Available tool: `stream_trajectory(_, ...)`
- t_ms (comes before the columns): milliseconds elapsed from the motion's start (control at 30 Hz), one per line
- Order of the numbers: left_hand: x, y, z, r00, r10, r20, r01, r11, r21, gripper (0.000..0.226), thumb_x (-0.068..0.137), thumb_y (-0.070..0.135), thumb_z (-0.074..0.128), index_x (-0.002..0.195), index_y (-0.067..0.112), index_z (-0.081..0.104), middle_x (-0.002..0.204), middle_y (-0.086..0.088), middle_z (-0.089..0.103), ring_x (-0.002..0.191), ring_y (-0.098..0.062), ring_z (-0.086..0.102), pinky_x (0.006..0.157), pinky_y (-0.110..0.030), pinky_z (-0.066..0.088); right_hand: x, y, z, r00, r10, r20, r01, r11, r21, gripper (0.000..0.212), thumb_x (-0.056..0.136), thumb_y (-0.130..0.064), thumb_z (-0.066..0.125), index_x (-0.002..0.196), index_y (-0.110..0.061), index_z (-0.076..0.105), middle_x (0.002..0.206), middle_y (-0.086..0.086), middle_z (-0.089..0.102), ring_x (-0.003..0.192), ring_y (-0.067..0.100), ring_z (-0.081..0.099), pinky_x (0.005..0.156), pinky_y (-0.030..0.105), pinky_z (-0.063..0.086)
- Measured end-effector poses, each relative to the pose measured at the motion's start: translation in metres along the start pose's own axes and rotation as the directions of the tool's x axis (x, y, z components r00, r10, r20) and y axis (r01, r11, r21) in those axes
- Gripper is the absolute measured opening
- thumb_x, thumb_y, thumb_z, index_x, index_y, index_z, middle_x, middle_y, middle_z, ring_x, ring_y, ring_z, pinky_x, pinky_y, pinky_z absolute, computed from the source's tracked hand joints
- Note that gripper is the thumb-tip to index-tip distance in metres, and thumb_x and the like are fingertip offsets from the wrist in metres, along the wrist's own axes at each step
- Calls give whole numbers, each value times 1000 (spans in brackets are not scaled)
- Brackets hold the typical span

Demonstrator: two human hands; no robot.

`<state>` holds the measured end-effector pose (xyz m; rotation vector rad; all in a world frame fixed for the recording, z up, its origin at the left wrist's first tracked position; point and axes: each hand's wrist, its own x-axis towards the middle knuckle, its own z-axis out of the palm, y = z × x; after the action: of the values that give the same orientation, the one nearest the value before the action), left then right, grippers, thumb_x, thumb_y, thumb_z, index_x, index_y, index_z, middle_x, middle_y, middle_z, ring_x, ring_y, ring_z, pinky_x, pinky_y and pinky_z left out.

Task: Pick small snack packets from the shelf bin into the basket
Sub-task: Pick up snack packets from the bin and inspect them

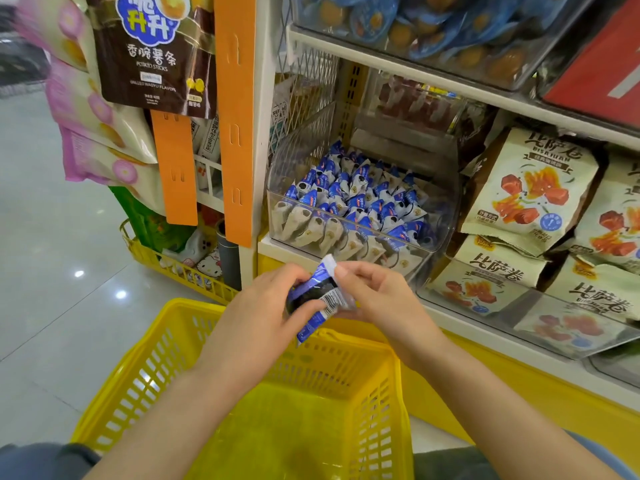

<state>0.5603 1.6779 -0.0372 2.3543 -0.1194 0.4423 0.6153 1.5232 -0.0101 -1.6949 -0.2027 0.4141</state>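
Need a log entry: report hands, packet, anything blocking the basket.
Both hands gripping packet: left hand low, right hand at top. Packet above basket far rim, not yet in. Nothing between them.

Blue-and-white snack packets (349, 199), yellow slotted basket (166, 362), orange hanging strips (235, 133)

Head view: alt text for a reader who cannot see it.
The left hand and right hand together hold small blue-and-white snack packets above a yellow basket, in front of a clear shelf bin full of similar packets.
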Motion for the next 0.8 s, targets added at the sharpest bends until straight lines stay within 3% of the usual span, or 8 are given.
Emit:
stream_trajectory(67, 2, -3, 1, 997, -72, -17, 70, 996, -59, 19, 83, 43, 57, 96, 29, 55, 85, 16, 60, 79, 0, 56, 63, -17, 45, -1, 1, 2, 1000, 21, 18, -22, 997, 76, 24, 87, -20, 62, 110, -14, 58, 88, 0, 72, 75, 4, 68, 61, 17, 52)
stream_trajectory(133, 3, -6, 2, 994, -111, -24, 109, 992, -68, 16, 85, 39, 57, 97, 28, 56, 80, 16, 60, 74, 2, 57, 59, -17, 46, -3, 3, 6, 1000, 25, 10, -26, 994, 108, 26, 83, -14, 66, 107, -15, 54, 90, 1, 71, 75, 5, 68, 62, 16, 52)
stream_trajectory(300, 0, -4, 7, 987, -155, 44, 158, 983, -89, 16, 87, 41, 54, 96, 36, 43, 76, 14, 57, 65, -5, 59, 61, -34, 52, -3, 6, 11, 998, 5, -70, -2, 999, 36, 12, 82, -12, 67, 91, -12, 60, 82, 6, 71, 65, 5, 65, 64, 19, 55)
stream_trajectory(500, 0, -3, 13, 957, -244, 160, 268, 951, -153, 21, 82, 46, 57, 81, 33, 41, 80, 11, 59, 61, 1, 55, 55, -16, 43, -6, 11, 15, 982, -157, -110, 129, 966, -223, 16, 81, -16, 68, 90, -25, 58, 70, -8, 72, 69, 1, 66, 70, 21, 54)
stream_trajectory(533, 1, -3, 13, 952, -258, 167, 287, 940, -183, 20, 83, 43, 58, 80, 33, 41, 81, 10, 60, 60, 0, 55, 56, -17, 44, -7, 12, 15, 978, -176, -114, 144, 959, -243, 15, 81, -18, 68, 89, -26, 58, 71, -10, 73, 70, 1, 67, 70, 21, 54)
stream_trajectory(667, 3, -1, 11, 935, -310, 172, 351, 875, -333, 14, 86, 33, 59, 81, 29, 47, 85, 2, 65, 74, -18, 64, 71, -43, 54, -9, 11, 15, 964, -237, -122, 193, 936, -294, 15, 80, -22, 70, 88, -29, 58, 71, -11, 72, 71, -1, 67, 72, 24, 54)
stream_trajectory(800, 3, 0, 11, 947, -302, 105, 320, 879, -353, 19, 85, 24, 62, 72, 24, 48, 72, 8, 63, 72, -13, 65, 67, -41, 54, -11, 10, 18, 953, -277, -124, 218, 908, -358, 19, 80, -24, 70, 92, -31, 58, 79, -10, 72, 79, -1, 66, 76, 26, 54)
